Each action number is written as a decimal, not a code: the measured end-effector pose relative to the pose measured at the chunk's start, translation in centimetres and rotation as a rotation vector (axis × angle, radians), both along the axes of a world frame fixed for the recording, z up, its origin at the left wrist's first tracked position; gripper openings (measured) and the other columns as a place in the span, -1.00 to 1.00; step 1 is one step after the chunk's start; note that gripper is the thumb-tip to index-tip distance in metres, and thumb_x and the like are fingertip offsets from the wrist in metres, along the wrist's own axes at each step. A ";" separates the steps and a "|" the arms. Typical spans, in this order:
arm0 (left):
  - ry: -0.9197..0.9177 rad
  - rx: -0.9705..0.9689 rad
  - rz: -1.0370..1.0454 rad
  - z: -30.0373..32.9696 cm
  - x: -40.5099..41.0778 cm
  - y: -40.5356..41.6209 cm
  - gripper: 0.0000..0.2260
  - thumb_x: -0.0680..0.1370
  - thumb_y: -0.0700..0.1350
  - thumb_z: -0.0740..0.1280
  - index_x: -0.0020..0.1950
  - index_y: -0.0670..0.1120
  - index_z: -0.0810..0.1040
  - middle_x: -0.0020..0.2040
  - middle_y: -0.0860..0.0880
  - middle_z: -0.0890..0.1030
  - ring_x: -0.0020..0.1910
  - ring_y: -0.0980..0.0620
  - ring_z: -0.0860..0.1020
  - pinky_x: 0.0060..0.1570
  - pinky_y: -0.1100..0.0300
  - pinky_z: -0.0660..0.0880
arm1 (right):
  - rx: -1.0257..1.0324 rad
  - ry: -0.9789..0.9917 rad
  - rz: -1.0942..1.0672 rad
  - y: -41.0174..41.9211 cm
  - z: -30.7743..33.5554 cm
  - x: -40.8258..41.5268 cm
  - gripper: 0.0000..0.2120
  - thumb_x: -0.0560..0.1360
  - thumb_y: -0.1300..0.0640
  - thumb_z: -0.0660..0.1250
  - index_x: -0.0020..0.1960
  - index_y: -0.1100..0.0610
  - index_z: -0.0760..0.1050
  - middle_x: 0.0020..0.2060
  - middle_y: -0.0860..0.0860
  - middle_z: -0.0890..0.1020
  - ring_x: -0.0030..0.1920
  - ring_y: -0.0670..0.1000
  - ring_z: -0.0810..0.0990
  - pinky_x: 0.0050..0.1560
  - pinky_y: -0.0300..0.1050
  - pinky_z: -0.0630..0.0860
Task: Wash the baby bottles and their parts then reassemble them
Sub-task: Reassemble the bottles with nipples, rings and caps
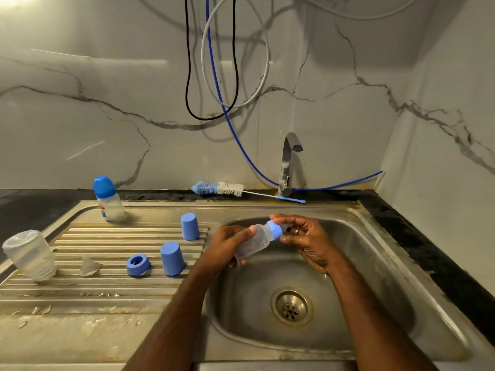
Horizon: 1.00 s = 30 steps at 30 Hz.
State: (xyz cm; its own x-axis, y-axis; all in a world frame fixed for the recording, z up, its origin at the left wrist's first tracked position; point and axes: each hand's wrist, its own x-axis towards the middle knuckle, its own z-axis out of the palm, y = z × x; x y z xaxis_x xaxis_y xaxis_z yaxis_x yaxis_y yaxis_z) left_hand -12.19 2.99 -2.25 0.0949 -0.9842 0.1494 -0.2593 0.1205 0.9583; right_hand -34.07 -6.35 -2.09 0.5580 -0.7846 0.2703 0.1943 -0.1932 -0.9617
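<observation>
Over the sink basin [375, 263], near its far-left corner, a clear bottle [254, 243] held tilted, neck up and to the right. Left hand [227, 245] wrapped round the bottle's lower body, thumb on top. Right hand [305, 236] pinching the blue ring [276, 229] at the neck, teat [287, 226] between the fingers. On the drainboard [80, 298]: two blue caps [171, 258] [189, 226] mouth down, a loose ring [138, 265], a clear teat [89, 265], an open bottle [30, 254] tilted at the left edge, a capped bottle [108, 199] at the far edge. Brush [227, 189] along the far counter by the tap [289, 162].
</observation>
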 end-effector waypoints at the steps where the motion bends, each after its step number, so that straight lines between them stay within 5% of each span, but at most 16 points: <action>1: 0.018 0.015 0.002 0.0 0.0 -0.1 -0.55 0.56 0.29 0.33 0.07 -0.09 0.67 -0.20 -0.20 0.67 -0.39 -0.06 0.57 -0.51 0.24 0.39 | 0.001 0.000 0.001 0.0 0.0 -0.1 -0.58 0.42 0.55 0.36 0.17 0.18 0.64 0.21 0.02 0.67 0.29 0.03 0.60 0.29 -0.05 0.56; 16: -0.038 0.002 0.020 -0.4 0.0 -0.4 -0.56 0.50 0.34 0.37 0.06 -0.01 0.66 -0.21 -0.12 0.67 -0.37 0.03 0.60 -0.48 0.26 0.43 | -0.012 0.084 0.005 -0.4 -0.2 -0.1 -0.61 0.44 0.47 0.42 0.23 0.23 0.61 0.18 0.08 0.68 0.24 0.09 0.63 0.27 0.02 0.57; 22: -0.085 -0.064 0.038 0.3 -0.6 -0.1 -0.78 0.53 0.11 0.46 0.12 0.07 0.64 -0.11 -0.01 0.69 -0.21 0.06 0.67 -0.37 0.23 0.56 | 0.030 0.042 0.008 -0.4 -0.1 -0.1 -0.64 0.46 0.41 0.44 0.21 0.16 0.64 0.15 0.06 0.70 0.18 0.07 0.67 0.12 -0.13 0.62; 25: -0.198 -0.166 0.048 0.5 -0.7 -0.1 -0.66 0.49 -0.04 0.54 0.23 -0.05 0.62 0.07 0.00 0.66 0.04 0.17 0.62 -0.03 0.28 0.60 | 0.083 0.062 -0.023 -0.5 -0.2 0.0 -0.70 0.47 0.31 0.47 0.18 0.12 0.66 0.13 0.09 0.70 0.13 0.10 0.69 0.03 -0.10 0.65; 30: -0.344 -0.166 0.047 0.0 -0.8 0.1 -0.52 0.40 -0.03 0.60 0.27 0.08 0.53 0.10 0.28 0.54 0.08 0.51 0.47 0.01 0.56 0.43 | 0.100 0.261 -0.126 -0.4 -0.4 0.6 -0.61 0.40 -0.11 0.47 0.11 0.12 0.66 -0.07 0.13 0.73 -0.15 0.08 0.72 -0.09 -0.01 0.69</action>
State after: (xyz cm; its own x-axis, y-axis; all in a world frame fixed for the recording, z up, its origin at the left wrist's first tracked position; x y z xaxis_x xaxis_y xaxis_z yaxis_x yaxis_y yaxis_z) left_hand -12.99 3.07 -2.21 0.0557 -0.9398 0.3373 -0.5709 0.2471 0.7830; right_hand -33.43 -6.75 -2.46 0.4954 -0.8673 0.0481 -0.0817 -0.1017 -0.9915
